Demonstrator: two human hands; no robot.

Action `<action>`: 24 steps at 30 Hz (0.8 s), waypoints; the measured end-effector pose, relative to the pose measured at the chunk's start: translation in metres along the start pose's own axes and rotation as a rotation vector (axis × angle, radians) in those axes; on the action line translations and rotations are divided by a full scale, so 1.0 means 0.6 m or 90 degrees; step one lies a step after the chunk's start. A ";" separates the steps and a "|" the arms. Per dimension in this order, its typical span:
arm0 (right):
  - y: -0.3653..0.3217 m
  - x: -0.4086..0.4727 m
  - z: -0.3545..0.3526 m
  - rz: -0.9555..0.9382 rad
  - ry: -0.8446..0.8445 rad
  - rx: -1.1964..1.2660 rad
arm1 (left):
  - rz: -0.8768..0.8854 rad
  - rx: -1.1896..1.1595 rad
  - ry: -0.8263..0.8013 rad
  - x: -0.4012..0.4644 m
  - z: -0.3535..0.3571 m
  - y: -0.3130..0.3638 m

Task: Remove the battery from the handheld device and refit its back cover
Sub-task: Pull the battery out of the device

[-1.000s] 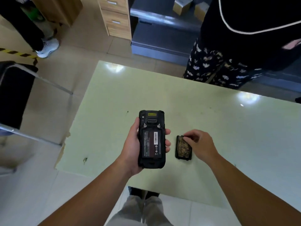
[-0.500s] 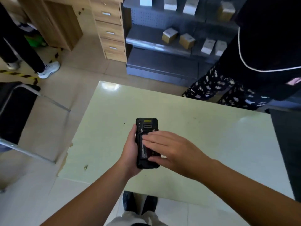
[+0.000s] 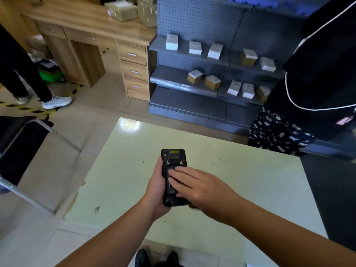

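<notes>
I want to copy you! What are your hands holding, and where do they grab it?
Left hand grips the handheld device by its sides; right hand only presses its back.

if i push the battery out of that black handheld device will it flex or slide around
The flat black labelled battery looks like a rigid slab, so it probably won't flex. It sits recessed in the black handheld device, so likely it lifts out rather than slides. The left hand has a firm grip on the body; the right hand fingers rest flat on it.

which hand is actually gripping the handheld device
The left hand: it wraps around the handheld device from the left and below. The right hand only lies flat, fingers extended, across its open back.
</notes>
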State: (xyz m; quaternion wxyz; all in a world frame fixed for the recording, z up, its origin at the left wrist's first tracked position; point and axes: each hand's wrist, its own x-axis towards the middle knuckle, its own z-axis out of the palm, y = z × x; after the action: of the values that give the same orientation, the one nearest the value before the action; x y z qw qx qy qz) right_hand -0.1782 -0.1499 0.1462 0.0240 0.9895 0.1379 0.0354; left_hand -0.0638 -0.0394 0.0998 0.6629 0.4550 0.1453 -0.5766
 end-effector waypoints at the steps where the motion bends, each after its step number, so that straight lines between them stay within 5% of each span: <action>1: 0.000 -0.003 0.000 -0.003 0.001 -0.004 | 0.004 0.001 -0.003 0.001 0.000 -0.002; 6: 0.013 -0.016 0.011 -0.009 -0.003 -0.020 | 0.021 -0.017 -0.004 0.002 0.011 -0.004; 16: 0.031 -0.018 0.036 0.010 0.181 -0.039 | 0.026 -0.049 -0.031 0.024 0.013 0.004; 20: 0.026 -0.003 0.037 0.186 0.259 0.026 | 0.037 0.006 -0.021 0.035 -0.001 0.004; 24: 0.002 0.018 0.041 0.415 0.185 0.240 | 0.032 0.015 -0.021 0.050 -0.021 0.006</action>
State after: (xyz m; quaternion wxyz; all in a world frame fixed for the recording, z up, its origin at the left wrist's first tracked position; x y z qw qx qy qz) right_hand -0.1657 -0.1488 0.1223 -0.1903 0.9532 -0.1771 0.1545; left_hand -0.0473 -0.0491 0.0729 0.6741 0.4568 0.1161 -0.5688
